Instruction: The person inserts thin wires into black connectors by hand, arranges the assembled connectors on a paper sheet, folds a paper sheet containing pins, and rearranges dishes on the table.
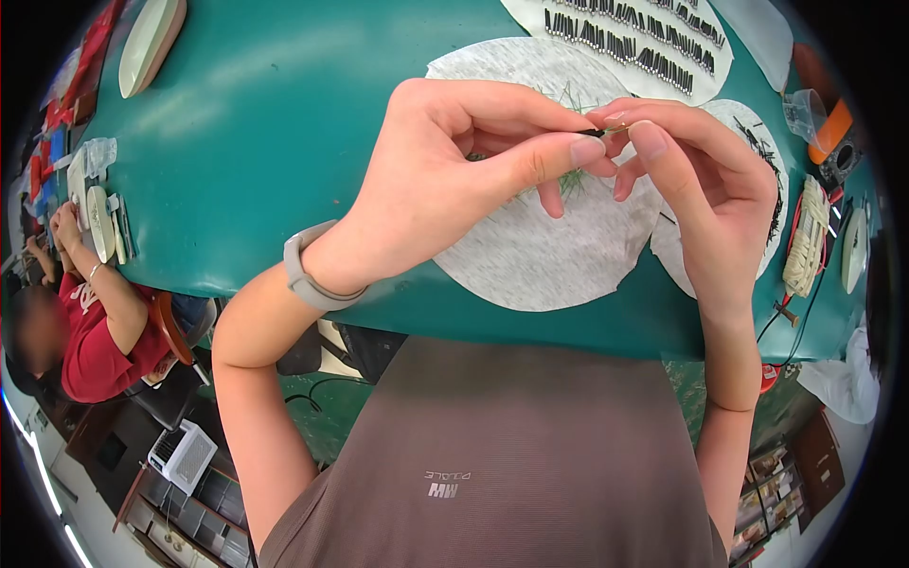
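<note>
My left hand (pixel 464 156), with a grey band at the wrist, pinches a small black piece (pixel 592 133) between thumb and forefinger. Close against it, my right hand (pixel 705 170) pinches a thin greenish-gold strand (pixel 615 128) that meets the black piece; its far end is hidden by the fingers. Both hands are raised over a round white cloth-like sheet (pixel 540 260). Thin green strands (pixel 573 185) lie scattered on that sheet, partly covered by my hands. To the right, small black pieces (pixel 762 142) lie on a second round white sheet (pixel 670 248).
Rows of black pieces with silvery ends (pixel 615 43) lie on another white sheet at the back. A bundle of pale cord (pixel 805 237) and an orange-handled object (pixel 830 133) are at right. On the left, a person in a red shirt (pixel 114 327) sits at the green table (pixel 256 123).
</note>
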Tool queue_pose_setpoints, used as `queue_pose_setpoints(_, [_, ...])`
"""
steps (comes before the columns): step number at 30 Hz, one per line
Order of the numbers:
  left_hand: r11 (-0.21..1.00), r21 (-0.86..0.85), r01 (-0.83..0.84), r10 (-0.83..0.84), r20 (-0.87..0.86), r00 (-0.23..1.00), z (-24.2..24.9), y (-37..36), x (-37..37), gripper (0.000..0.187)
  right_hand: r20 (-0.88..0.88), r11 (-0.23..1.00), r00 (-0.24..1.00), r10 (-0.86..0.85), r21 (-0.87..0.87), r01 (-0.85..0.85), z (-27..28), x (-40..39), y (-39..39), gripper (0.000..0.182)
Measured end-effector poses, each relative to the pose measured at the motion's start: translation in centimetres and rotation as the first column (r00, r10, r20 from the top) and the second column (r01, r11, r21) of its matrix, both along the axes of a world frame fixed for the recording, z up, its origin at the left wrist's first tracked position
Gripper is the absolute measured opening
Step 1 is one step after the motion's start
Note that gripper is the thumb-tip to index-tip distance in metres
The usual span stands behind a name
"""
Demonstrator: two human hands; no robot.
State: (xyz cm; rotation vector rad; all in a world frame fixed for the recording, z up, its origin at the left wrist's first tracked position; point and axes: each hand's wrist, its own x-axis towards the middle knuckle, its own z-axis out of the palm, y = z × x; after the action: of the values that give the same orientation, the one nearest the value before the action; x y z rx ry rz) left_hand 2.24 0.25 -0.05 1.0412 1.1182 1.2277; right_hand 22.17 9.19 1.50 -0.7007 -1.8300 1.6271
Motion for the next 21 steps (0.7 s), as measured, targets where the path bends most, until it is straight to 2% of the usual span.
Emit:
queue_pose_setpoints(6, [1.000, 0.006, 0.002, -0.002, 0.018, 1.000, 0.1, 0.2, 0.7, 0.015, -0.087, 0.983, 0.994, -0.060, 0.168, 0.074, -0.1, 0.9, 0.5, 0.020])
queue_pose_setpoints(12, [1.000, 0.013, 0.003, -0.004, 0.049, 0.999, 0.4, 0.2, 0.5, 0.014, -0.073, 0.966, 0.997, -0.031, 0.254, 0.049, -0.1, -0.1, 0.1, 0.019])
queue_pose_setpoints(21, [1.000, 0.002, 0.014, -0.014, 0.065, 0.998, 0.3, 0.1, 0.5, 0.014, -0.052, 0.971, 0.998, -0.043, 0.232, 0.054, 0.0, 0.0, -0.2, 0.018])
